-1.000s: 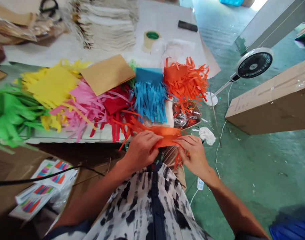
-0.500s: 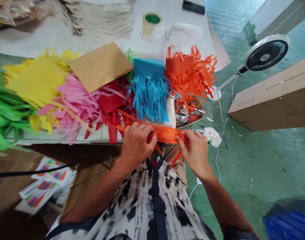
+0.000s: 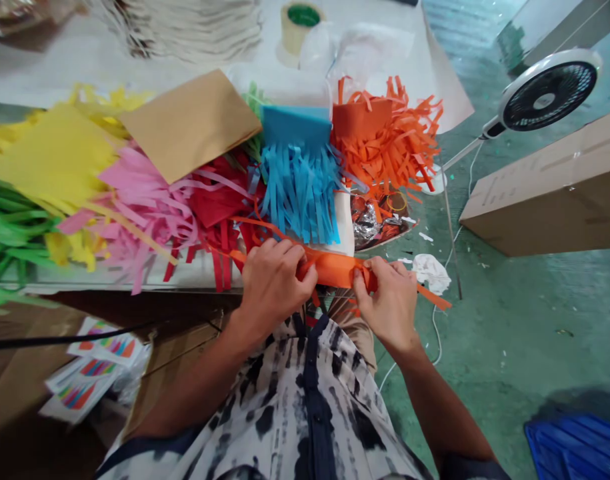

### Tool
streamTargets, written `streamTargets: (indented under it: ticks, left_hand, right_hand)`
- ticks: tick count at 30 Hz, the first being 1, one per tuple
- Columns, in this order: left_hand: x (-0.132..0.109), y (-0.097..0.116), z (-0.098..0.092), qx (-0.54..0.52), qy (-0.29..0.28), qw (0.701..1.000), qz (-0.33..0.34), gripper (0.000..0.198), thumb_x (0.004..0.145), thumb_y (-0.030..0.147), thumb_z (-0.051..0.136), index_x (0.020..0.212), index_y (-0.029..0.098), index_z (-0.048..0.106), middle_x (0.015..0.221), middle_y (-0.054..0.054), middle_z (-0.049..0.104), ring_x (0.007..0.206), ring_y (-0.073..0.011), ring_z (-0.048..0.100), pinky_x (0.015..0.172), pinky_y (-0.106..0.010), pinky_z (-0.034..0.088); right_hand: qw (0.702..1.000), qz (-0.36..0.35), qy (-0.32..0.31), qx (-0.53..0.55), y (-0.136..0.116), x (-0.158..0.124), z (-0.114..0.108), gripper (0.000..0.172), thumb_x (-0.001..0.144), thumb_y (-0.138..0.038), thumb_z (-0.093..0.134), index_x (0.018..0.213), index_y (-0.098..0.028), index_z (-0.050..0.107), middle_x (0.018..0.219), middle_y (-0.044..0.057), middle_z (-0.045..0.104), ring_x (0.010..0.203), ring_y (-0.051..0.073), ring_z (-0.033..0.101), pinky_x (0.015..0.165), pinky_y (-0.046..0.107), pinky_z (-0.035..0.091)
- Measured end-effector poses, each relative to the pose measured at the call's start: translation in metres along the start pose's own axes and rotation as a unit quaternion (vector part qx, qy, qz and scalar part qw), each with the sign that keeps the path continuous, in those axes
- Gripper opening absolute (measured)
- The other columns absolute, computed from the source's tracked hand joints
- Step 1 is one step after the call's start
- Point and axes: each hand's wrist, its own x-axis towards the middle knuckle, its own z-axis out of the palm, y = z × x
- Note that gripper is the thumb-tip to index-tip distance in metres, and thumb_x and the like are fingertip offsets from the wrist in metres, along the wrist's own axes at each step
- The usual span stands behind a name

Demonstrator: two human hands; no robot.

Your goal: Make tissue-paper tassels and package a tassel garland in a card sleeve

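My left hand [image 3: 275, 280] and my right hand [image 3: 387, 297] pinch the two ends of an orange tissue-paper fringe [image 3: 335, 269] at the table's front edge. Its middle is a flat folded band stretched between them. Loose orange strips stick out to the left of my left hand and to the right past my right hand. The ends under my fingers are partly hidden. Just beyond lies a blue fringed paper stack [image 3: 299, 177]. An orange fringed paper pile [image 3: 379, 137] sits to its right, and red fringed paper [image 3: 222, 200] to its left.
Pink [image 3: 139, 207], yellow [image 3: 55, 153] and green fringed paper [image 3: 15, 233] lie at left, near brown paper [image 3: 197, 120]. Behind is a tape roll [image 3: 297, 33]. A box of scraps [image 3: 379, 217] adjoins the table; a fan [image 3: 547, 97] and carton [image 3: 549, 190] stand right.
Both hands keep their grip on the orange tissue fringe. An orange strip now sticks out to the right beyond my right hand, where strips hung below before. The view has shifted slightly.
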Motion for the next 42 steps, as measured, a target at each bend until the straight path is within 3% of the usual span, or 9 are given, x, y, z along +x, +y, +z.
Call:
streamTargets:
  ticks: [9, 15, 20, 22, 25, 29, 36, 39, 42]
  left_hand:
    - [0.001, -0.010, -0.008, 0.082, 0.065, 0.993, -0.049, 0.010, 0.094, 0.027, 0.061, 0.091, 0.021, 0.067, 0.090, -0.010, 0.071, 0.090, -0.0304, 0.063, 0.075, -0.043, 0.045]
    - [-0.003, -0.043, -0.041, 0.001, 0.084, 0.992, -0.090, 0.039, 0.090, 0.036, 0.069, 0.127, 0.024, 0.072, 0.117, -0.011, 0.072, 0.111, -0.0361, 0.063, 0.093, -0.053, 0.049]
    - [-0.013, -0.033, -0.049, -0.015, 0.229, 0.970, -0.084, 0.023, 0.099, 0.028, 0.060, 0.116, 0.023, 0.076, 0.111, -0.010, 0.076, 0.110, -0.0303, 0.067, 0.101, -0.052, 0.052]
    - [-0.019, -0.013, -0.034, -0.066, 0.209, 0.975, 0.045, 0.022, 0.099, 0.025, 0.060, 0.116, 0.024, 0.075, 0.112, -0.007, 0.077, 0.109, -0.0258, 0.069, 0.099, -0.046, 0.056]
    - [-0.025, 0.012, -0.001, -0.107, 0.090, 0.960, 0.242, 0.029, 0.103, 0.031, 0.060, 0.127, 0.019, 0.072, 0.127, -0.009, 0.077, 0.124, -0.0255, 0.069, 0.114, -0.046, 0.053]
    - [-0.027, 0.014, 0.029, -0.074, 0.026, 0.962, 0.261, 0.052, 0.105, 0.046, 0.057, 0.146, 0.014, 0.061, 0.153, -0.016, 0.061, 0.148, -0.0330, 0.053, 0.123, -0.053, 0.044]
    - [-0.029, 0.000, 0.032, -0.023, 0.019, 0.957, 0.287, 0.056, 0.103, 0.046, 0.061, 0.155, 0.025, 0.054, 0.160, -0.014, 0.054, 0.154, -0.0308, 0.046, 0.128, -0.052, 0.038]
    - [-0.030, 0.001, 0.033, -0.021, 0.020, 0.956, 0.290, 0.054, 0.101, 0.046, 0.063, 0.153, 0.030, 0.056, 0.161, -0.014, 0.053, 0.154, -0.0312, 0.045, 0.128, -0.055, 0.037]
    - [-0.031, 0.003, 0.035, -0.019, 0.023, 0.958, 0.285, 0.053, 0.102, 0.049, 0.061, 0.150, 0.027, 0.059, 0.162, -0.015, 0.051, 0.155, -0.0318, 0.044, 0.128, -0.059, 0.035]
  right_hand:
    - [1.000, 0.011, 0.002, -0.012, -0.002, 0.002, 0.001, 0.020, 0.100, -0.037, 0.057, 0.085, -0.024, 0.059, 0.082, 0.005, 0.074, 0.087, 0.027, 0.056, 0.075, 0.039, 0.027]
    - [1.000, 0.016, 0.006, -0.026, -0.002, 0.002, 0.003, 0.022, 0.100, -0.038, 0.057, 0.084, -0.024, 0.059, 0.080, 0.005, 0.071, 0.085, 0.027, 0.055, 0.074, 0.039, 0.026]
    - [0.999, 0.024, 0.000, -0.030, -0.002, 0.003, 0.002, 0.025, 0.100, -0.039, 0.056, 0.081, -0.023, 0.058, 0.080, 0.006, 0.071, 0.086, 0.027, 0.055, 0.074, 0.038, 0.025]
    - [0.999, 0.026, -0.003, -0.028, -0.003, 0.003, 0.001, 0.025, 0.100, -0.040, 0.055, 0.082, -0.023, 0.059, 0.079, 0.006, 0.070, 0.085, 0.026, 0.055, 0.073, 0.038, 0.025]
    - [0.999, 0.028, -0.003, -0.031, -0.005, 0.003, 0.001, 0.025, 0.100, -0.039, 0.055, 0.083, -0.022, 0.060, 0.079, 0.006, 0.071, 0.085, 0.026, 0.056, 0.074, 0.038, 0.025]
    - [0.999, 0.024, -0.002, -0.028, -0.004, 0.004, 0.002, 0.022, 0.100, -0.038, 0.056, 0.086, -0.022, 0.062, 0.082, 0.007, 0.073, 0.087, 0.027, 0.058, 0.076, 0.039, 0.028]
    - [0.993, 0.041, 0.112, 0.021, 0.019, -0.023, -0.026, 0.021, 0.098, -0.030, 0.058, 0.113, -0.022, 0.069, 0.109, 0.008, 0.078, 0.104, 0.030, 0.064, 0.089, 0.042, 0.042]
    - [0.985, -0.046, 0.163, 0.011, 0.013, -0.042, -0.030, 0.040, 0.096, -0.021, 0.053, 0.134, -0.024, 0.064, 0.134, 0.008, 0.073, 0.124, 0.031, 0.063, 0.108, 0.052, 0.041]
    - [0.982, -0.157, 0.104, 0.001, 0.002, -0.054, -0.011, 0.049, 0.099, -0.022, 0.052, 0.148, -0.023, 0.056, 0.145, 0.007, 0.070, 0.138, 0.029, 0.060, 0.128, 0.056, 0.025]
